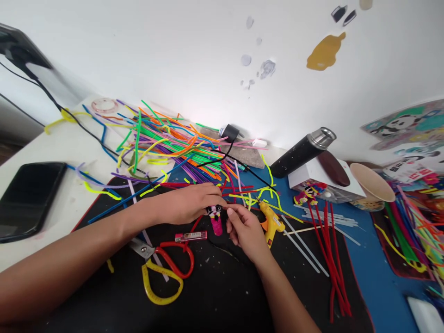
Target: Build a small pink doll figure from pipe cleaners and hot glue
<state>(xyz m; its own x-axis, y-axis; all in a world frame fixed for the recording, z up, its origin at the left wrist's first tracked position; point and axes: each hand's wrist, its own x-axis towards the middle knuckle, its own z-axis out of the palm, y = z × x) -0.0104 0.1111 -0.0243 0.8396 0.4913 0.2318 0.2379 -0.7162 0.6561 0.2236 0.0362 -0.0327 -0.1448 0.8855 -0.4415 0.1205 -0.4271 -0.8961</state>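
Observation:
A small pipe-cleaner figure (216,225) with a pink body and a black-and-white head stands out against the black mat. My left hand (194,203) reaches in from the left, its fingers closed about the top of the figure's head and partly hiding it. Just right of the figure is my right hand (244,231), its fingers curled and thumb and forefinger pinched close to the left fingertips. What that pinch holds is too small to make out. A pink lighter (190,236) lies below the left hand, above scissors (166,259) with red and yellow handles.
A yellow glue gun (272,224) lies right of my right hand, beside clear glue sticks (305,249) and red pipe cleaners (333,263). Behind are piled coloured pipe cleaners (166,138), a black thermos (298,155), a white box (312,175) and another figure (308,193). A phone (31,199) lies left.

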